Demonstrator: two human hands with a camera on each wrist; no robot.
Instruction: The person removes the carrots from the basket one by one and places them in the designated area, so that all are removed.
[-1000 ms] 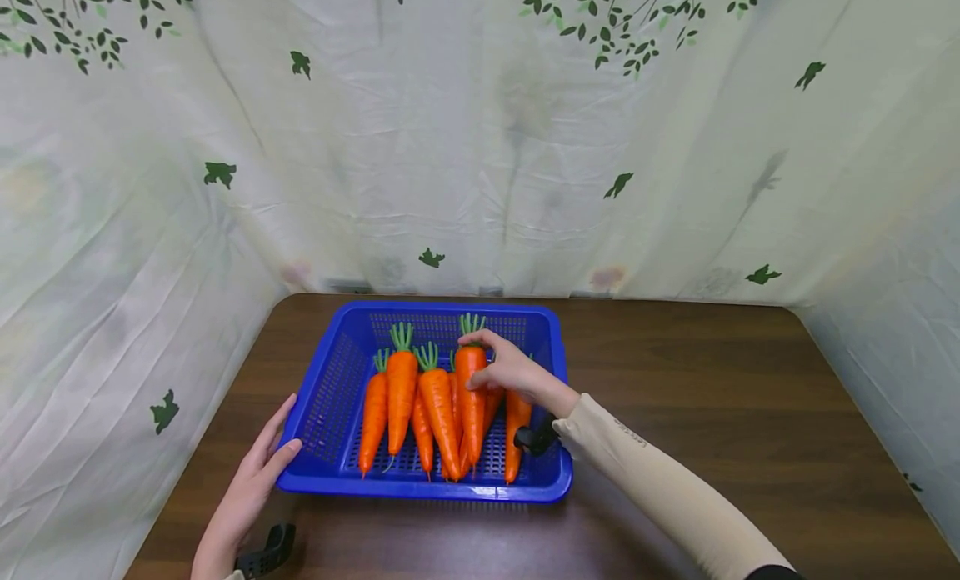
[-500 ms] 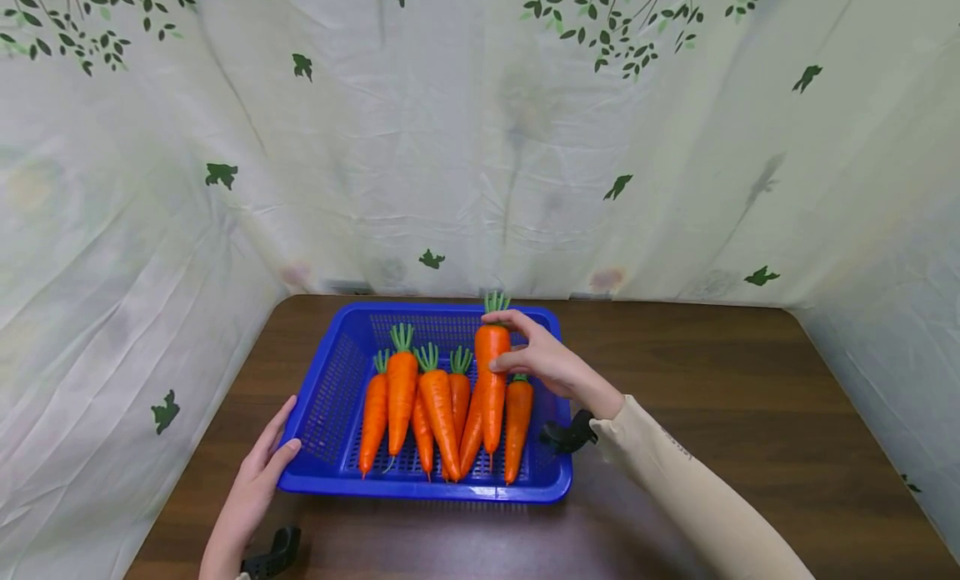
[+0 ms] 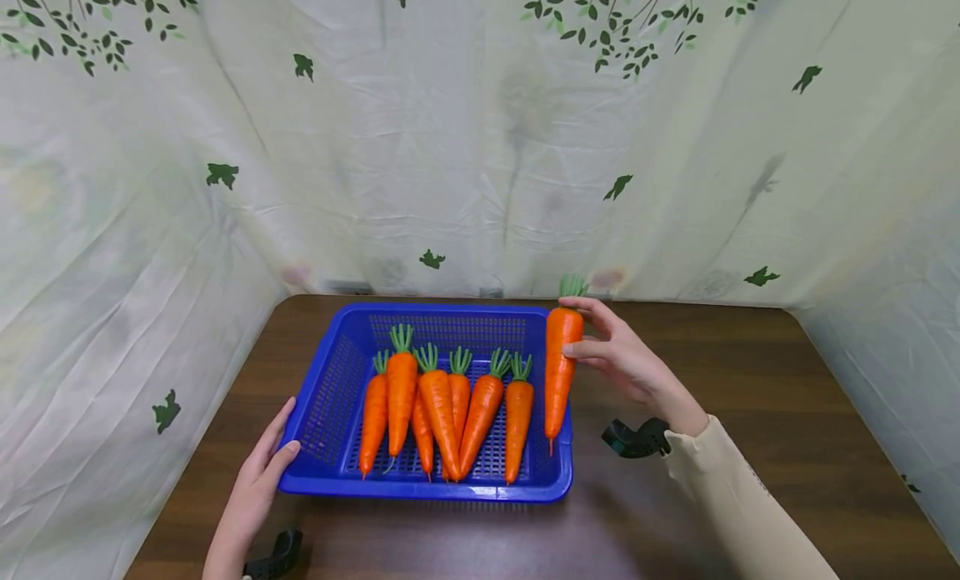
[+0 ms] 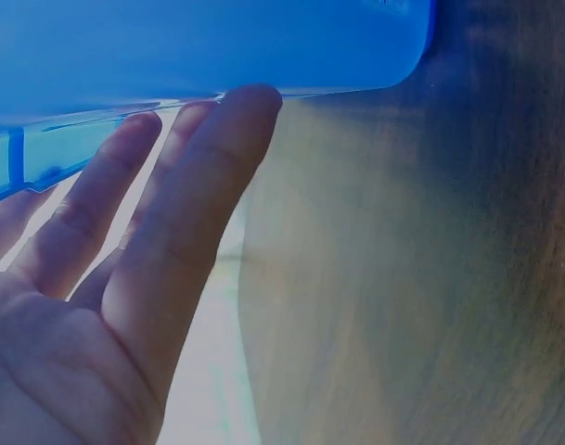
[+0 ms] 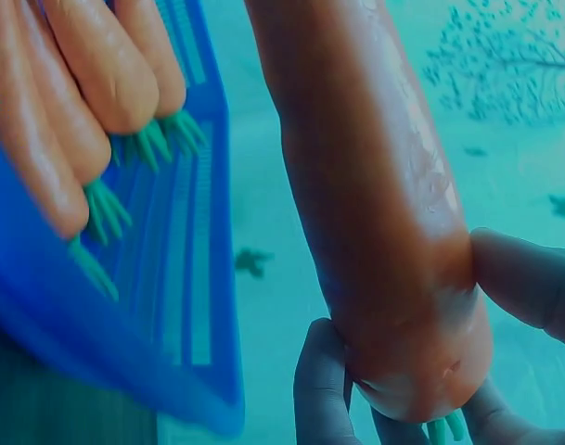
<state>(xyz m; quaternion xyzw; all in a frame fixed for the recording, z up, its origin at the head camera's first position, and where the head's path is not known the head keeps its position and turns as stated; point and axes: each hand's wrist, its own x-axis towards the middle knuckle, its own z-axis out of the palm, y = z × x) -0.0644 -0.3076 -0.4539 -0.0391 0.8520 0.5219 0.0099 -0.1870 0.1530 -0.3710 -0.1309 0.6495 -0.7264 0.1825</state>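
My right hand (image 3: 628, 357) holds an orange carrot (image 3: 562, 372) with a green top between thumb and fingers. It hangs tip down over the right rim of the blue plastic basket (image 3: 420, 487). In the right wrist view, the fingers pinch the thick end of this carrot (image 5: 365, 176), near its stems. Several other carrots (image 3: 402, 397) lie side by side in the basket, green tops toward the back. My left hand (image 3: 251, 480) touches the basket's left rim. In the left wrist view, its straight fingers (image 4: 194, 199) rest against the blue plastic.
The basket stands on a brown wooden table (image 3: 712, 380), left of centre. The tabletop extends to the right of it. A pale curtain (image 3: 480, 147) with printed leaves encloses the back and sides. Black wrist cameras (image 3: 636, 438) sit on both wrists.
My right hand has lifted a carrot up from the basket and moved it right, over the right rim. This uncovers another carrot in the basket. The left hand stays at the left rim.
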